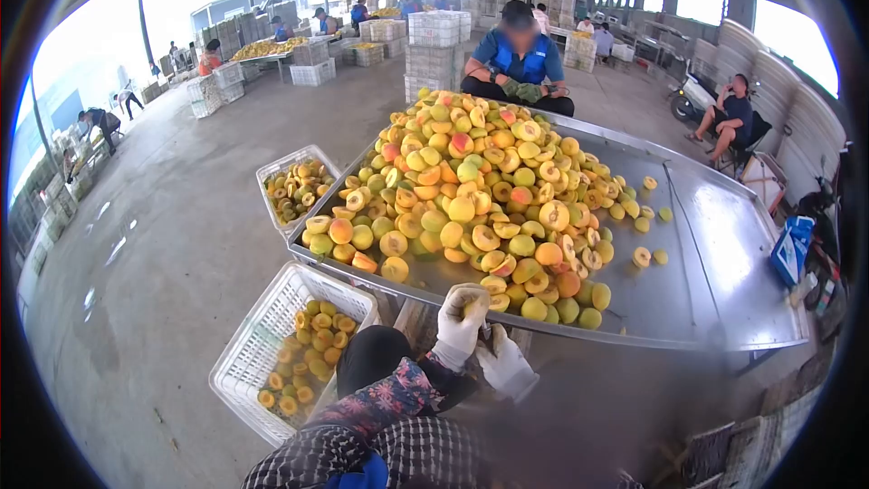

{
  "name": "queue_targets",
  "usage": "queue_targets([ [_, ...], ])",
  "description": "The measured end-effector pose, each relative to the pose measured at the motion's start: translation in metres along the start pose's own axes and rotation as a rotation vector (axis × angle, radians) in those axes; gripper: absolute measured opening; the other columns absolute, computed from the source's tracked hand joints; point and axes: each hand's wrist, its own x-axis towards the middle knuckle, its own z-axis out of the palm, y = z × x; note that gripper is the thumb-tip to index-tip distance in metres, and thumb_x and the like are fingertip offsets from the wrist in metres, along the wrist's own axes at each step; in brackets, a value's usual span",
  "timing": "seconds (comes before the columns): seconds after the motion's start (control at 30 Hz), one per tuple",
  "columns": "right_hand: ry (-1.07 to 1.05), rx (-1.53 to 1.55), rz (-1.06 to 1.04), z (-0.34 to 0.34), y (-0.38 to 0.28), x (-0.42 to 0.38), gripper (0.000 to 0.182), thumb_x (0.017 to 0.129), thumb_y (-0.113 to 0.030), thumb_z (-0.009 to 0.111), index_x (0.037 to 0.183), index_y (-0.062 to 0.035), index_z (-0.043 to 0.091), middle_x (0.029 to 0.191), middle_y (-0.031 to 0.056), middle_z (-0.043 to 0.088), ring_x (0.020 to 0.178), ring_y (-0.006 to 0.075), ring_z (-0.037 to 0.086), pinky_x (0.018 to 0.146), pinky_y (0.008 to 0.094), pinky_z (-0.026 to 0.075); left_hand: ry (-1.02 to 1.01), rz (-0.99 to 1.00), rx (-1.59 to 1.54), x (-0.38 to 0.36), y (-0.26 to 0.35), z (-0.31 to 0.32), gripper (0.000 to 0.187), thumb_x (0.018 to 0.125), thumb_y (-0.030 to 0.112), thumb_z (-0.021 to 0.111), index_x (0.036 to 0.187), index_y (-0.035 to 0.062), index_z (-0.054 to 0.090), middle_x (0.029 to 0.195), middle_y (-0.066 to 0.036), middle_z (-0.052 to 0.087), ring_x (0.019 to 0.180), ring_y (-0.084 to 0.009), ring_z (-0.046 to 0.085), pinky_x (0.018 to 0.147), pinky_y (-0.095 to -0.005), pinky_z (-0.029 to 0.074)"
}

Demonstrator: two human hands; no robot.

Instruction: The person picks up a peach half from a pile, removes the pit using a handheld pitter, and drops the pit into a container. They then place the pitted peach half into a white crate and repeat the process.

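Gripping a yellow-green peach [472, 306], the white-gloved left hand [459, 324] steadied it for the closed right hand [503, 364], whose contents were hidden, beside the steel surface [715, 244].

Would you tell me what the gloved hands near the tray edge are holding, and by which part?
The left hand wraps around a yellow-green peach, gripping its body. The right hand sits just below it; whether it holds anything cannot be told.

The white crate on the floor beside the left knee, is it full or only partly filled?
Partly filled. In the white crate, the peaches cover only the inner end; the bare lattice bottom shows at the other.
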Motion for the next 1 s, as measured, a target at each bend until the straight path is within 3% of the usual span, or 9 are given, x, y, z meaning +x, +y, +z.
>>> queue_targets([
  [0.17, -0.038, -0.154, 0.153, -0.018, -0.039, -0.001, 0.038, 0.092, -0.022, 0.058, 0.118, 0.0020, 0.045, 0.086, 0.0282, 0.062, 0.082, 0.0437, 0.063, 0.067, 0.0470, 0.048, -0.148, -0.564, -0.318, 0.013, 0.022, -0.012, 0.023, 0.096, 0.018, 0.056, 0.098, -0.0039, 0.062, 0.088, -0.012, 0.067, 0.080, -0.0233, 0.066, 0.076, -0.0351, 0.054],
  [0.2, 0.047, -0.138, 0.000, -0.014, -0.034, -0.001, 0.029, 0.091, -0.018, 0.057, 0.109, 0.0013, 0.045, 0.077, 0.0259, 0.060, 0.074, 0.0466, 0.060, 0.061, 0.0495, 0.046, -0.180, -0.652, -0.337, 0.017, 0.019, -0.016, 0.027, 0.097, 0.022, 0.056, 0.098, -0.0039, 0.062, 0.090, -0.013, 0.067, 0.080, -0.0231, 0.066, 0.075, -0.0348, 0.053],
  [0.47, 0.099, -0.368, 0.231, -0.017, -0.058, -0.001, 0.029, 0.093, -0.024, 0.057, 0.109, -0.0013, 0.048, 0.076, 0.0269, 0.063, 0.073, 0.0473, 0.061, 0.062, 0.0528, 0.047, -0.149, -0.369, -0.144, 0.012, 0.018, -0.011, 0.031, 0.099, 0.026, 0.053, 0.098, -0.0033, 0.064, 0.088, -0.010, 0.068, 0.079, -0.0176, 0.065, 0.074, -0.0296, 0.051],
  [0.53, 0.153, -0.281, 0.109, -0.008, -0.049, -0.001, 0.029, 0.092, -0.023, 0.057, 0.109, -0.0006, 0.049, 0.078, 0.0277, 0.063, 0.074, 0.0477, 0.061, 0.063, 0.0525, 0.048, -0.187, -0.357, -0.018, 0.010, 0.012, -0.013, 0.031, 0.099, 0.026, 0.052, 0.097, -0.0028, 0.065, 0.087, -0.009, 0.068, 0.078, -0.0163, 0.064, 0.073, -0.0284, 0.050],
  [0.73, 0.086, -0.194, 0.009, -0.003, -0.033, -0.014, 0.045, 0.084, -0.013, 0.062, 0.122, 0.0039, 0.044, 0.079, 0.0285, 0.061, 0.073, 0.0475, 0.059, 0.064, 0.0501, 0.047, -0.415, -0.667, 0.051, 0.025, 0.036, -0.015, 0.036, 0.096, 0.031, 0.052, 0.090, -0.0020, 0.065, 0.086, -0.010, 0.067, 0.078, -0.0196, 0.065, 0.071, -0.0319, 0.052],
  [0.8, 0.127, -0.192, -0.198, 0.009, -0.017, -0.013, 0.043, 0.087, -0.016, 0.061, 0.123, 0.0005, 0.045, 0.074, 0.0150, 0.063, 0.062, 0.0313, 0.062, 0.056, 0.0402, 0.048, -0.413, -0.787, -0.040, 0.028, 0.017, -0.025, 0.033, 0.094, 0.030, 0.057, 0.090, -0.0030, 0.063, 0.087, -0.014, 0.066, 0.077, -0.0266, 0.066, 0.071, -0.0375, 0.053],
  [0.87, 0.089, 0.144, -0.085, 0.011, -0.015, -0.010, 0.037, 0.093, -0.020, 0.059, 0.123, -0.0016, 0.047, 0.070, 0.0048, 0.060, 0.054, 0.0181, 0.057, 0.049, 0.0307, 0.045, -0.338, -0.861, -0.174, 0.027, 0.011, -0.028, 0.032, 0.093, 0.029, 0.059, 0.091, -0.0032, 0.061, 0.087, -0.015, 0.065, 0.077, -0.0304, 0.066, 0.071, -0.0413, 0.055],
  [0.93, -0.110, 0.812, 0.641, -0.006, -0.060, -0.008, 0.033, 0.097, -0.025, 0.055, 0.122, -0.0029, 0.049, 0.069, -0.0018, 0.055, 0.049, 0.0088, 0.051, 0.044, 0.0233, 0.040, -0.297, -0.853, -0.283, 0.025, 0.012, -0.025, 0.031, 0.093, 0.028, 0.060, 0.093, -0.0027, 0.059, 0.088, -0.016, 0.064, 0.078, -0.0328, 0.066, 0.071, -0.0440, 0.055],
  [1.0, -0.066, 0.814, 0.626, -0.001, -0.060, -0.008, 0.031, 0.099, -0.027, 0.052, 0.120, -0.0039, 0.050, 0.068, -0.0031, 0.052, 0.045, 0.0057, 0.046, 0.041, 0.0199, 0.036, -0.232, -0.859, -0.332, 0.023, 0.015, -0.018, 0.030, 0.094, 0.029, 0.060, 0.094, -0.0014, 0.060, 0.089, -0.015, 0.064, 0.077, -0.0294, 0.067, 0.068, -0.0415, 0.057],
])
